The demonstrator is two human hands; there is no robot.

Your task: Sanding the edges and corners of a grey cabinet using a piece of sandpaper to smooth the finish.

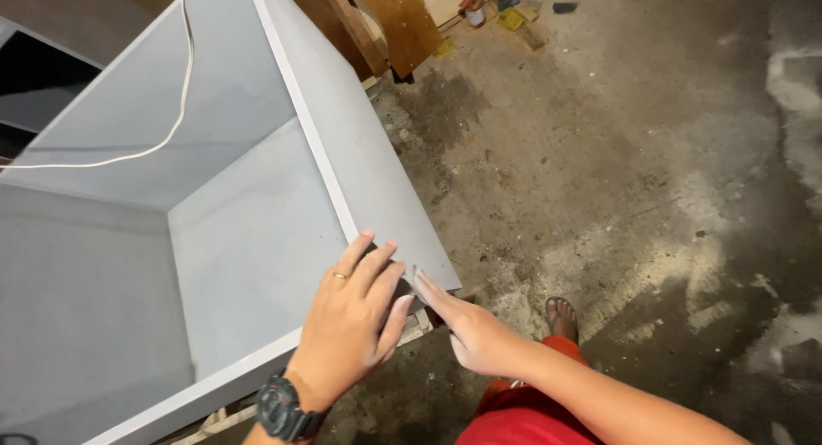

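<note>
A large grey cabinet box (257,205) lies open-side up above the concrete floor (616,154). At its near corner, the left hand (351,321) lies flat, fingers spread, over the edge. The right hand (467,325) touches that corner's outer side, grip open, holding nothing.

Your left hand (351,321), with its gold ring (341,275) and black wristwatch (287,408), rests on a pale grey cabinet (257,231); red shorts (522,419) at five o'clock, mottled grey-brown concrete floor (616,154), white cord (175,111) at ten o'clock.
</note>
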